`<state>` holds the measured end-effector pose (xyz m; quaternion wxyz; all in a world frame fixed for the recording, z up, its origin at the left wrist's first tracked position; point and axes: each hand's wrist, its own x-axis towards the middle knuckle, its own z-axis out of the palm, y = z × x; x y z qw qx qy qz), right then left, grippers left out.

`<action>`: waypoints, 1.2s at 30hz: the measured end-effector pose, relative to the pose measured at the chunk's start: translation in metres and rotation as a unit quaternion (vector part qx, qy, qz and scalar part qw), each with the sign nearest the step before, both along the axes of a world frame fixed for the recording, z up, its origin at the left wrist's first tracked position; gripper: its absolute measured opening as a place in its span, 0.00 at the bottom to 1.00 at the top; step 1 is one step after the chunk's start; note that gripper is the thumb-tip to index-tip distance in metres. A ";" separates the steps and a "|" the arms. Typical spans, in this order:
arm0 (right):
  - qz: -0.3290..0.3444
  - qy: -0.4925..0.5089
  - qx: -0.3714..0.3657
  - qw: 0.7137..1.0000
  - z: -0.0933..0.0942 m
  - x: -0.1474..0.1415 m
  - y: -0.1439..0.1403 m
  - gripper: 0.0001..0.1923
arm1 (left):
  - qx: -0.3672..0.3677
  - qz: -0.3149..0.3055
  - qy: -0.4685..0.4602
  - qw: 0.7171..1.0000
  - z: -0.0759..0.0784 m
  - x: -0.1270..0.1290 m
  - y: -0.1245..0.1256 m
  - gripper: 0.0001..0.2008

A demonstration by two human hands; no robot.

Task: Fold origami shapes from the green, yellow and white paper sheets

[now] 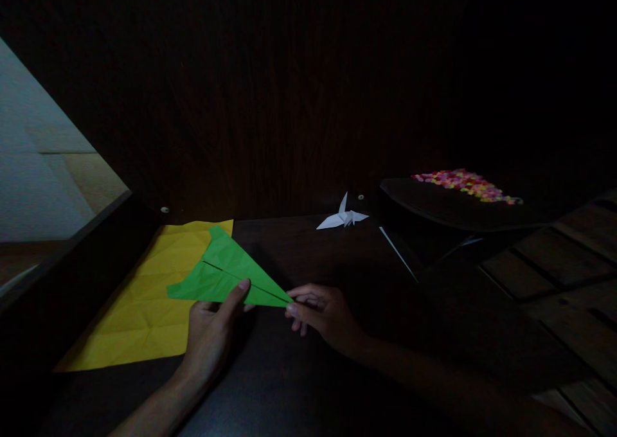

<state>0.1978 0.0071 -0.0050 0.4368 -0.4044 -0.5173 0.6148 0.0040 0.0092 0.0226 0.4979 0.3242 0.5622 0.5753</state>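
Note:
A folded sheet of green paper (224, 267), long and tapering to a point on the right, is held just above the dark table. Down its middle runs a slit where two folded edges meet. My left hand (214, 328) grips its lower edge, thumb on top and fingers underneath. At the pointed tip, my right hand (328, 315) pinches the paper between thumb and forefinger. Beneath the wide end lies a creased yellow sheet of paper (139, 315), flat on the table and partly covered by the green one.
A white origami crane (344, 218) stands at the table's back edge against a dark wooden panel (289, 103). To the right, a dark seat (434, 209) carries a heap of small colourful pieces (467, 183). A raised dark board (62, 250) borders the left side.

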 end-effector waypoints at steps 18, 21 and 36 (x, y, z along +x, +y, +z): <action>-0.138 -0.175 0.400 0.889 0.001 0.006 0.000 0.06 | -0.015 0.041 -0.087 0.995 0.004 0.005 -0.002 0.25; -0.150 -0.177 0.428 0.874 -0.001 0.007 0.003 0.05 | -0.010 0.037 -0.089 0.995 0.007 0.005 -0.002 0.25; -0.113 -0.269 0.580 0.761 -0.001 0.022 0.011 0.03 | -0.007 0.054 -0.063 0.997 0.006 0.003 -0.001 0.23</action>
